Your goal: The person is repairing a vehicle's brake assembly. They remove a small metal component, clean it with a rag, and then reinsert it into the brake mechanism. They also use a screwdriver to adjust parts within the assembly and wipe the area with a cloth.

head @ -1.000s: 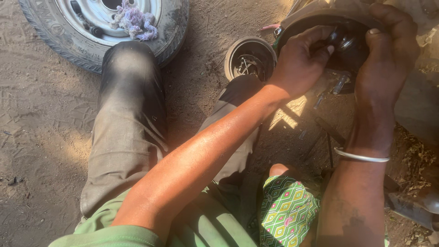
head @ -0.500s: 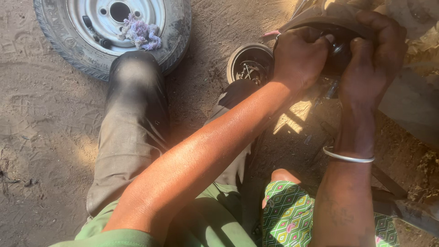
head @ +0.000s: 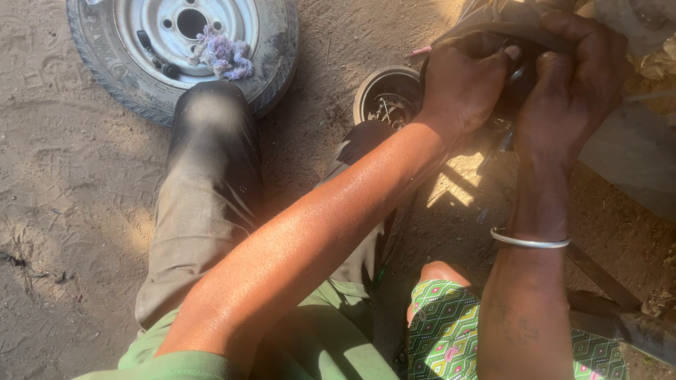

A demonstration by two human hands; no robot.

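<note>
Sandy, tracked dirt ground (head: 63,211) fills the left side of the view, and on it at the far left lies a small wheel (head: 179,53), a worn black tyre around a grey steel rim, flat on its side. A bundle of pale purple rag (head: 222,56) sits on the rim just right of the hub hole. Nearer than the wheel, the person's knee in greasy dark trousers (head: 211,190) points toward the tyre and touches or overlaps its near edge. Right of the knee, a round dark metal drum (head: 384,98) rests open side up on the ground, with small springs and parts showing inside. The left forearm runs from the near left up to the far right, and the left hand (head: 461,81) is curled closed over a dark, greasy metal part (head: 521,74) at the far right of the scene, just beyond the drum. That part is mostly hidden by the fingers and by a dark curved cover (head: 507,21) above it, so its shape cannot be told. The right hand (head: 570,88) is closed around the same part from the right side, its fingers wrapped over the top and its thumb close to the left hand's thumb; the two hands touch or nearly touch. A thin silver bangle (head: 529,241) circles the right wrist. At the near right, a green patterned cloth (head: 451,331) covers the other leg.
</note>
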